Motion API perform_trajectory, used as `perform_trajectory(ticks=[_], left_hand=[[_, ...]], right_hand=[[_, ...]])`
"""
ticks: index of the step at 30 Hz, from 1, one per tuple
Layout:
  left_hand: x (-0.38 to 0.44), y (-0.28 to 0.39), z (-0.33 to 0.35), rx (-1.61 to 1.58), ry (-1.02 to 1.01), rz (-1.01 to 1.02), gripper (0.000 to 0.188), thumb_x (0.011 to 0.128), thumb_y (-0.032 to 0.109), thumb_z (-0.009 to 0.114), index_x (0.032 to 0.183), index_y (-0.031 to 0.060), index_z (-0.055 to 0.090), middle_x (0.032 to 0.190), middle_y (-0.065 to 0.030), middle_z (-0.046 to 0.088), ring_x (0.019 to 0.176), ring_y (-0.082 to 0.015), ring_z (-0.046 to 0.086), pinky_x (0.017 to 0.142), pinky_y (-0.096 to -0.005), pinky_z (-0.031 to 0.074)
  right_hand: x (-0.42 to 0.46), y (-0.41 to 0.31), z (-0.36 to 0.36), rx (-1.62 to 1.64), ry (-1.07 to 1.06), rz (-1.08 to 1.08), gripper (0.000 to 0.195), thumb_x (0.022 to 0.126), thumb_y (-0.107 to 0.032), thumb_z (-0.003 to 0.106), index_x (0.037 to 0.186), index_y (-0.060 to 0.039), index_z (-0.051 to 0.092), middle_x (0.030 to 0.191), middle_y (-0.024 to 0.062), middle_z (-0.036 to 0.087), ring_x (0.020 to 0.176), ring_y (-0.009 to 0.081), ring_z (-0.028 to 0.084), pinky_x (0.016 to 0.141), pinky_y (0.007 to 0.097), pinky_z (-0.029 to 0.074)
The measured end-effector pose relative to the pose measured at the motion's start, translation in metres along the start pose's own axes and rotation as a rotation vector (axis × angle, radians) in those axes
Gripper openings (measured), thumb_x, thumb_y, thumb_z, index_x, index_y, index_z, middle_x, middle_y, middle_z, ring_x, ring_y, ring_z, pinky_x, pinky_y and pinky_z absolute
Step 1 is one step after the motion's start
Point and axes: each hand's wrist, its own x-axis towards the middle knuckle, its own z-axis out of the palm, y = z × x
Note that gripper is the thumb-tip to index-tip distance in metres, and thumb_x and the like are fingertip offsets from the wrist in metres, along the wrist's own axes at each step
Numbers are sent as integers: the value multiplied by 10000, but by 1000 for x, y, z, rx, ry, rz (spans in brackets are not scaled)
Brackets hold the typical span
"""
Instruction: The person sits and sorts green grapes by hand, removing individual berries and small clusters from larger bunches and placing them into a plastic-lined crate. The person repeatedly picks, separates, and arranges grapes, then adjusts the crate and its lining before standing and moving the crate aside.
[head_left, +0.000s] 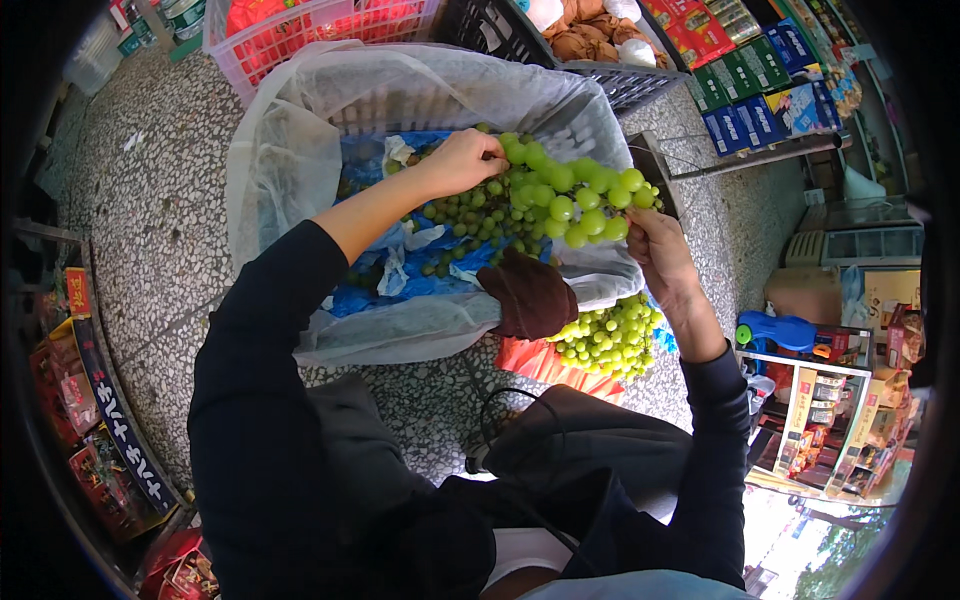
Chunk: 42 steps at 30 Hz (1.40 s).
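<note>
A bunch of large green grapes (574, 187) is held up over the right side of a crate lined with white nonwoven cloth (420, 82). My right hand (661, 251) pinches the bunch at its right end. At the other end, the fingers of my left hand (471, 161) are pinched together against the bunch; the exact spot they grip is hidden. Beneath, small darker grapes (480, 214) lie in the crate on blue plastic (352, 296) among scraps of white paper. A dark brown cloth (529, 294) hangs over the crate's near rim.
Close by the crate's near right corner, more green grapes (611, 337) rest on a red plastic bag (540, 364). Behind stand a pink basket (322, 30) and a black crate (630, 82) of wrapped items. Boxed goods (757, 116) and shelves (810, 420) line the right.
</note>
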Motion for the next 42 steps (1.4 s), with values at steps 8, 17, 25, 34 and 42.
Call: perform_trajectory(ticks=[8,17,25,34,42], left_hand=[[-3,7,3,489,140,84,147,759,106,551,788,-18,624,781,-223,600,736,-405,580,679,-480,464],[3,14,15,501,65,-156,155,718,61,537,680,-80,586,720,-283,583,737,-432,583,674,-489,468],[0,17,-4,271,-260,-113,321,687,197,636,899,-43,617,892,-239,597,862,-370,578,774,-405,462],[21,90,-26,-772,-595,71,906,645,414,776,1340,33,338,1336,-104,401,1247,-214,364,1034,-343,284],[10,104,-22,-1279,-798,-74,755,719,466,698,1255,23,404,1143,-133,540,1127,-312,505,944,-426,421]], right_hand=[[-7,4,11,-18,29,-28,186,869,-161,541,723,-47,547,571,-77,376,452,16,276,419,191,186],[-9,19,35,-296,74,-177,220,876,-190,559,725,-32,583,587,-79,413,473,3,287,434,187,190],[-5,-18,17,-233,71,-145,211,845,-208,564,700,-58,592,557,-81,402,476,17,295,438,199,190],[-11,-90,4,-127,-229,-118,247,876,-174,537,642,-125,480,576,-101,367,466,1,273,416,177,180],[38,-100,18,119,-110,-90,233,889,-176,495,661,-147,458,555,-108,314,444,14,228,394,182,167]])
